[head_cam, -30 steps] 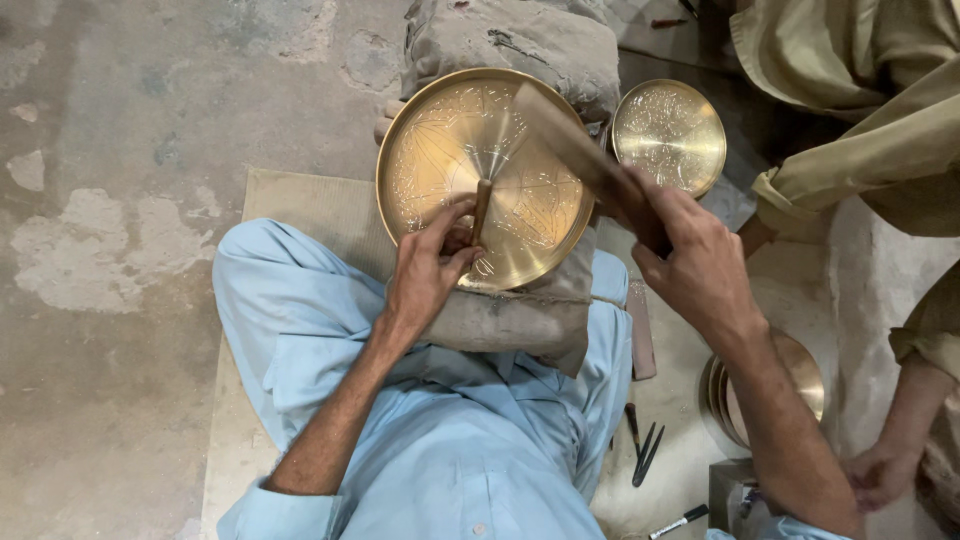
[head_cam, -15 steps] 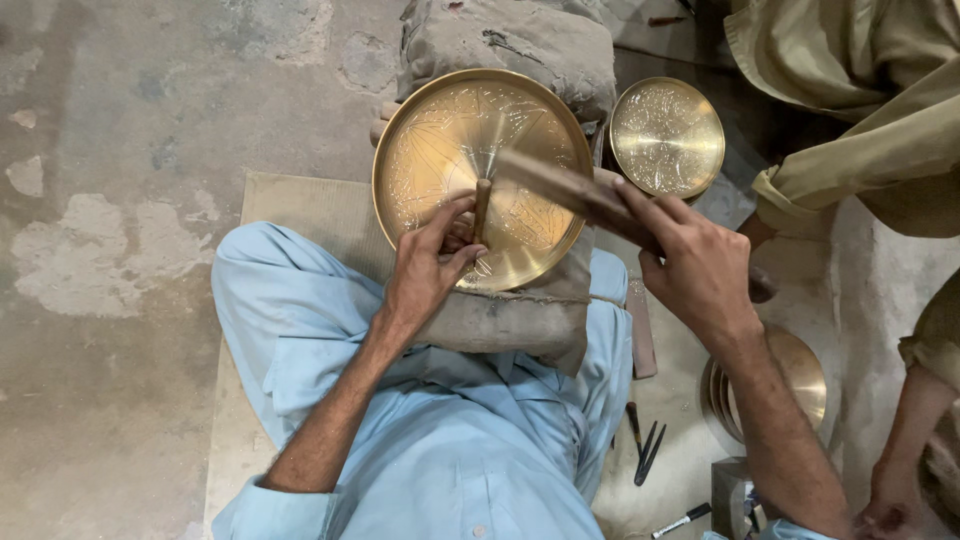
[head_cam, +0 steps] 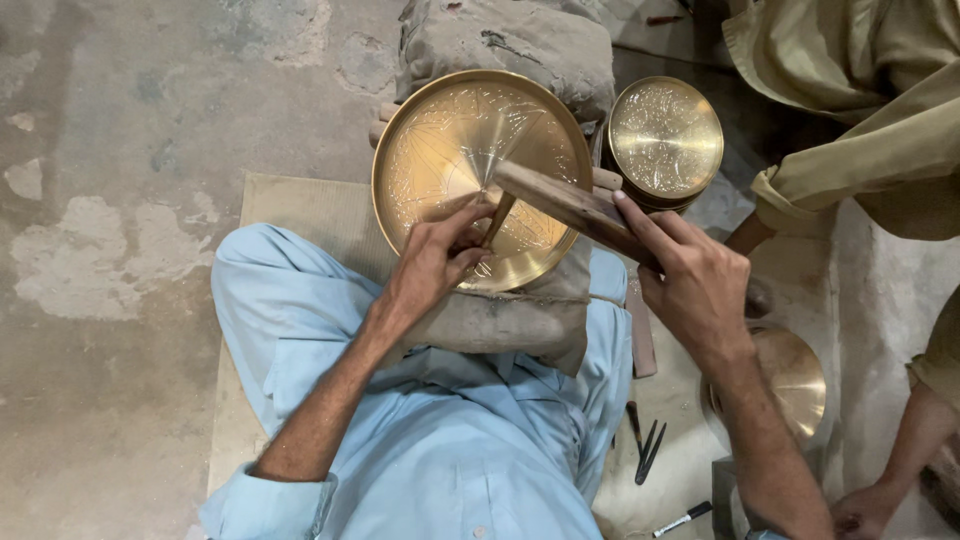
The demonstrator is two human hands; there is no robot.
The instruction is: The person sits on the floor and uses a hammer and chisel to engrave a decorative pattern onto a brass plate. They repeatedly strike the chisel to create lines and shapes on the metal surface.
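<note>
My left hand (head_cam: 435,262), at the centre of the frame, pinches a thin chisel (head_cam: 497,218) between its fingertips, the tool tilted with its tip on the brass plate (head_cam: 440,150). My right hand (head_cam: 690,285), right of centre, is clenched around a wooden mallet (head_cam: 570,208), whose far end sits over the top of the chisel; I cannot tell whether they touch. The engraved plate lies in the upper middle, resting on a grey cloth pad (head_cam: 500,320) over my blue-clad lap. Just beside it, to the upper right, stands a smaller brass bowl (head_cam: 665,135). Lower right, spare chisels (head_cam: 645,445) lie on the floor, near another brass dish (head_cam: 795,375). A person in olive clothing (head_cam: 880,120) fills the right edge.
</note>
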